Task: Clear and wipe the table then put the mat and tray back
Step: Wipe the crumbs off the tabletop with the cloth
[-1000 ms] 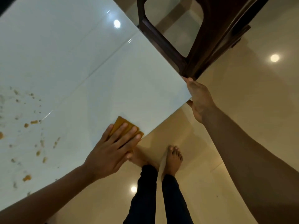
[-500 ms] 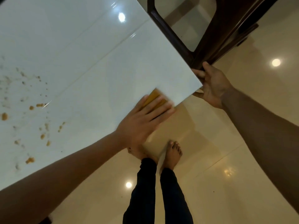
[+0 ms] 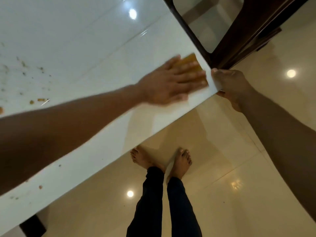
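Note:
My left hand (image 3: 172, 81) lies flat on a yellow cloth (image 3: 189, 59), pressing it onto the glossy white table (image 3: 89, 40) close to the table's right corner. Only the far end of the cloth shows past my fingers. My right hand (image 3: 230, 86) is cupped at that corner, just below the table's edge, thumb against the rim, and nothing is visible in it. Orange-brown crumbs (image 3: 36, 100) are scattered over the left part of the table. No mat or tray is in view.
A dark wooden chair (image 3: 239, 36) stands right behind the table's corner. Below the edge are the shiny beige floor tiles (image 3: 230, 168) and my bare feet (image 3: 179, 161). A dark table leg (image 3: 32, 224) shows at the lower left.
My left hand has slid the cloth along the table's edge to the right corner. My right hand has stayed cupped at that corner, now right beside the cloth.

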